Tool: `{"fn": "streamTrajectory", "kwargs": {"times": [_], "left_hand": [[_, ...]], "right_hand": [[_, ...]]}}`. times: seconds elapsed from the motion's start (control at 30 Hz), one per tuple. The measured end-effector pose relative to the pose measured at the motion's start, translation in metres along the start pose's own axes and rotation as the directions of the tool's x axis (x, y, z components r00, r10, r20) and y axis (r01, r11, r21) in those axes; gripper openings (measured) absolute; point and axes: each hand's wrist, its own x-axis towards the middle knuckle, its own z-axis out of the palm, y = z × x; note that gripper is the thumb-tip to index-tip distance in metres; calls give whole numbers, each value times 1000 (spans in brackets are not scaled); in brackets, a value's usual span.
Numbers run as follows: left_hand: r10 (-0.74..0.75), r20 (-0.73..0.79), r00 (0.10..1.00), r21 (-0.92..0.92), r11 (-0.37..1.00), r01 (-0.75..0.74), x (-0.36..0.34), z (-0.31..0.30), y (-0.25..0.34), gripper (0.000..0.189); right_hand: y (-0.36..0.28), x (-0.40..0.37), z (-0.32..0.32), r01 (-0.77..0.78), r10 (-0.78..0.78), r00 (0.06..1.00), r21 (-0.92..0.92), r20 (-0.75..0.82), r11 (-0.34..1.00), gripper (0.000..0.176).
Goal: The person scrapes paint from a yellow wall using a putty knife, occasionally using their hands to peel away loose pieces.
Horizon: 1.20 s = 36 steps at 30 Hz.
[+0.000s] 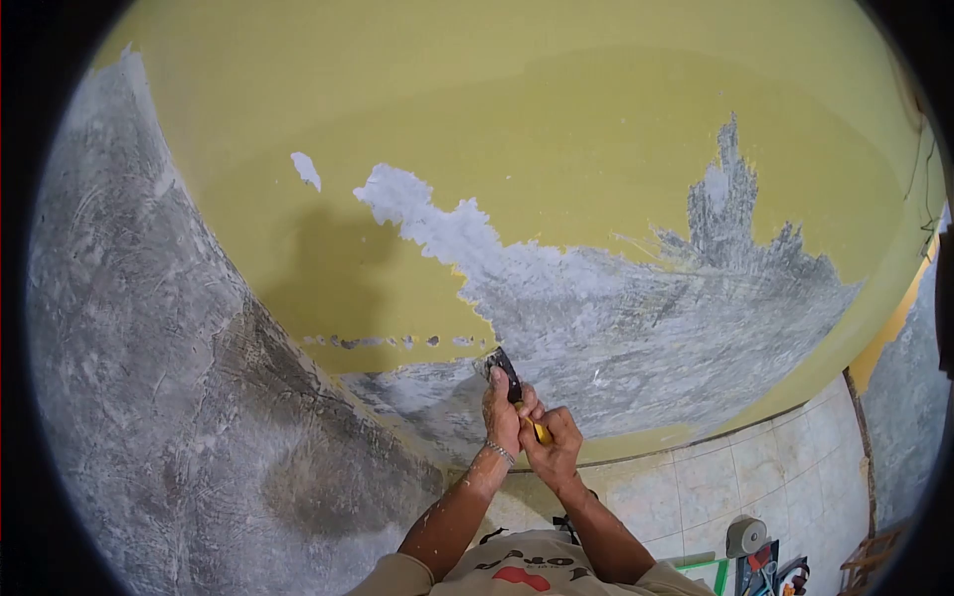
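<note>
A scraper (506,372) with a black and yellow handle is held in both my hands against the wall. My left hand (501,417) is closed round its front part, with the thumb stretched toward the blade. Behind it, my right hand (554,447) wraps the yellow end of the handle. The blade end meets the lower edge of the yellow paint (397,288), where bare grey plaster (616,328) begins. Part of the blade is hard to make out. A row of small chipped spots runs through the paint left of the tool.
A grey, stripped wall (149,348) meets the yellow one at a corner on the left. Pale floor tiles (706,487) lie below. At the lower right are a roll of tape (746,537), a green-edged object (708,574) and several tools. Wires hang at the far right.
</note>
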Motion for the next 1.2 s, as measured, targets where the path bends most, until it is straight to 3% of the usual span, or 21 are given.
{"fn": "streamTrajectory", "kwargs": {"times": [0.17, 0.2, 0.3, 0.43, 0.5, 0.57, 0.6, 0.67, 0.7, 0.73, 0.77, 0.83, 0.9, 0.97, 1.07, 1.13, 1.2], "left_hand": [[-76, 1, 997, -98, 992, 76, -2, 8, 0, 55], [-16, -8, 1000, -17, 1000, 16, 4, 9, 2, 55], [-33, -29, 999, -56, 998, 31, -5, 15, 5, 56], [-89, -36, 995, 26, 996, 90, -14, 21, 0, 53], [-8, -22, 1000, -107, 994, 6, 4, 18, 17, 56], [-28, -88, 996, -66, 998, 22, -7, 22, 20, 57], [-34, -91, 995, -61, 998, 29, -16, 19, 12, 57], [-105, -39, 994, -30, 994, 103, -26, 20, -4, 56], [-94, -31, 995, -33, 995, 93, -14, 17, 0, 56], [-5, -12, 1000, -31, 1000, 5, -1, 9, 6, 56], [74, -3, 997, -31, 997, -74, 5, -1, 11, 55], [149, -25, 989, -101, 983, -151, 5, 12, 42, 55], [25, -109, 994, -132, 991, -40, -16, 22, 54, 57], [-1, -51, 999, -66, 998, -2, -31, 15, 26, 56], [-135, -58, 989, -147, 981, 126, -45, 22, 6, 56], [-282, -2, 959, -298, 916, 269, -39, 25, 3, 56], [-265, 50, 963, -202, 942, 269, -38, 10, -3, 57]], "right_hand": [[-5, 7, -7, 42, -42, 999, -61, -3, 997, 14], [-5, 2, -10, 27, -27, 1000, -65, 10, 998, 14], [-1, 9, -10, 38, -39, 999, 42, 33, 998, 14], [-16, 11, -22, 31, -29, 998, -53, 48, 998, 14], [-12, 16, -5, 8, 0, 998, -131, 58, 991, 13], [-10, 16, -3, -20, 16, 997, 59, 72, 998, 12], [-18, 14, -13, -16, 19, 996, -36, 82, 999, 12], [-24, 4, -28, -4, 4, 998, -2, 69, 1000, 12], [-24, 3, -30, 2, -4, 998, 34, 68, 999, 13], [-21, 8, -17, -18, 32, 994, -135, 104, 991, 12], [-20, 12, -3, -28, 44, 993, -140, 111, 990, 12], [-28, 40, 27, 54, -63, 993, 87, 101, 995, 11], [-45, 34, 7, 94, -108, 985, 108, 131, 990, 9], [-45, 15, -20, 57, -56, 990, 0, 126, 998, 11], [-43, 2, -37, -43, 44, 993, -17, 110, 999, 14], [-41, 9, -31, -59, 59, 993, -1, 105, 998, 15], [-35, 10, -27, -42, 41, 993, 3, 109, 999, 15]]}}
